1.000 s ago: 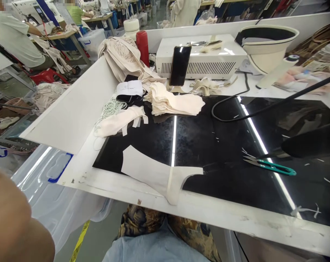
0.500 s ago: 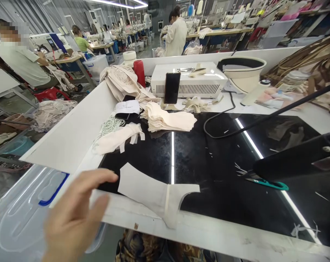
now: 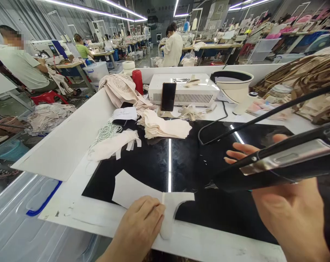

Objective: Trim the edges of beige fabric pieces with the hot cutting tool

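Observation:
A white cut fabric piece (image 3: 134, 187) with a narrow strip across it lies at the front edge of the black glossy work surface (image 3: 143, 167). My left hand (image 3: 140, 227) presses down on its lower edge, fingers bent and close together. Across my right hand (image 3: 287, 207) lies a black corded hand tool (image 3: 277, 163) with a thin metal tip and a metal lever. That hand's fingers show beyond the tool and the palm below, partly hidden by it. The tip points left, close to the fabric's right end.
Behind are stacked cream fabric pieces (image 3: 165, 125), a phone (image 3: 168, 96) against a white vented box (image 3: 185, 91), and pale green cord (image 3: 107, 131). The tool's black cable (image 3: 266, 115) crosses the right side. A clear plastic bin (image 3: 20, 218) stands left. Several people sit or stand further back.
My left hand has moved right and down onto the fabric piece. My right hand has come into view at the tool, whose tip is now further left. The view has tilted slightly upward.

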`<state>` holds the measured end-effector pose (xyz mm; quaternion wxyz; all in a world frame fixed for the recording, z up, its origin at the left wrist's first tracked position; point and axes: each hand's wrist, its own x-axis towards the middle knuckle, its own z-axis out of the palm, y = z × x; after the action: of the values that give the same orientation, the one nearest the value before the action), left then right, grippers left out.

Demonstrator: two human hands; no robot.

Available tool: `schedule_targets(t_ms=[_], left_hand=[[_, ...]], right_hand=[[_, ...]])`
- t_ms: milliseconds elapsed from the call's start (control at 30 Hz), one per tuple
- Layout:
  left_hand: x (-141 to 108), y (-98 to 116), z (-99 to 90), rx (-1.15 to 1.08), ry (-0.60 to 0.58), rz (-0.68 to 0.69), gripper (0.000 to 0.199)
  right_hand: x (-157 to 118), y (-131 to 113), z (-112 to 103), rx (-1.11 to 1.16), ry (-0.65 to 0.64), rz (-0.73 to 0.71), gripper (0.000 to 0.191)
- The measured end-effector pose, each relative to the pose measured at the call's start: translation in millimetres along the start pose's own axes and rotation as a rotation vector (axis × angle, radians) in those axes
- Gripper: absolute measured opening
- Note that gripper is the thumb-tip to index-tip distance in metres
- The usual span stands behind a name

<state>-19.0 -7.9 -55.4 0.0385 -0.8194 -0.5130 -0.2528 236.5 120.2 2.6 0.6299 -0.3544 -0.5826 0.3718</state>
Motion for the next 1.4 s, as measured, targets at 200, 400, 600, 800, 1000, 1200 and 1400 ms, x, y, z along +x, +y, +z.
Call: schedule_targets(t_ms=[200, 400, 600, 800, 1000, 1200, 1400], left_hand=[[-1, -8, 2.5, -0.002, -0.048, -0.021, 0.029], [2, -29, 0.0, -0.083, -0.102, 0.072, 0.027], [10, -34, -3.4, -0.109, -0.098, 0.097, 0.03], [26, -11, 7.9, -0.193, -0.037, 0.03, 0.022], [26, -1, 31.4, -0.148, -0.087, -0.012, 0.028], [22, 0, 34.2, -0.103, -0.125, -0.012, 0.026], [22, 1, 28.0, -0.104, -0.145, -0.01, 0.029]], right_hand=[[10, 3, 31, 0.108, 0.043, -0.039, 0.062], [12, -4, 47, 0.092, 0.123, -0.084, 0.053], [-8, 3, 58, 0.282, -0.019, -0.045, 0.04], [-20, 4, 69, 0.391, -0.024, -0.058, 0.04], [-25, 5, 67, 0.401, -0.028, -0.032, 0.041], [-26, 1, 65, 0.384, -0.018, -0.04, 0.041], [-28, 0, 64, 0.369, -0.028, -0.037, 0.042]])
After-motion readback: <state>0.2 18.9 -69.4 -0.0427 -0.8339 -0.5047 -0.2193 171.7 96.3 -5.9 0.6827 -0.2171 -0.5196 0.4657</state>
